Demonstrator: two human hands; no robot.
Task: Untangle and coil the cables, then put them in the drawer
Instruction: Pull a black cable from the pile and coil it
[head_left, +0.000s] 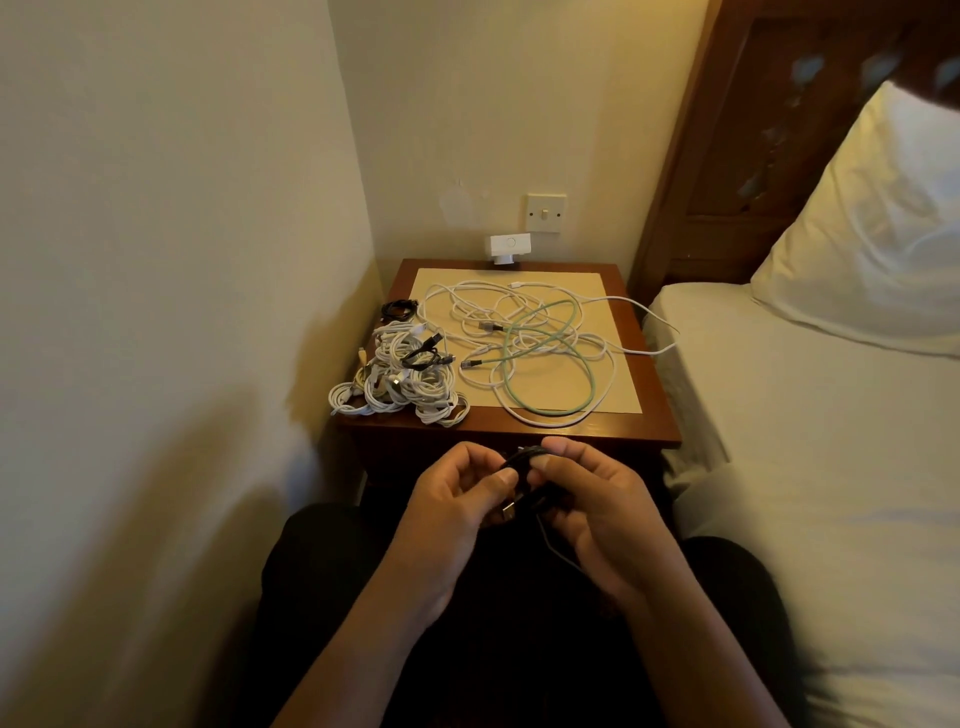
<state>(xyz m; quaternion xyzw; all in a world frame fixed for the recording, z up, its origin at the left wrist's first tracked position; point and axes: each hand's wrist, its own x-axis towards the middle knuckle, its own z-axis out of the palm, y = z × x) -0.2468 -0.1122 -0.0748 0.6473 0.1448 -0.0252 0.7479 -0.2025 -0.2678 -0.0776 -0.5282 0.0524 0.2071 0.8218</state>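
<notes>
Black cable coil: pinched by left hand, gripped in curled right hand, before wooden nightstand. On top: coiled white cables left, loose white cables and green cable tangled centre.

We've only got the one head cam, looking forward and down, hands close at lower centre, bench mid-frame beyond.

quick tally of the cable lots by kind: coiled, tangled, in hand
Coiled, on the nightstand: 2 (white pile, black coil)
Tangled: 1 (white-and-green tangle)
In hand: 1 (black cable, gripped by left hand and right hand)
Total: 4
</notes>
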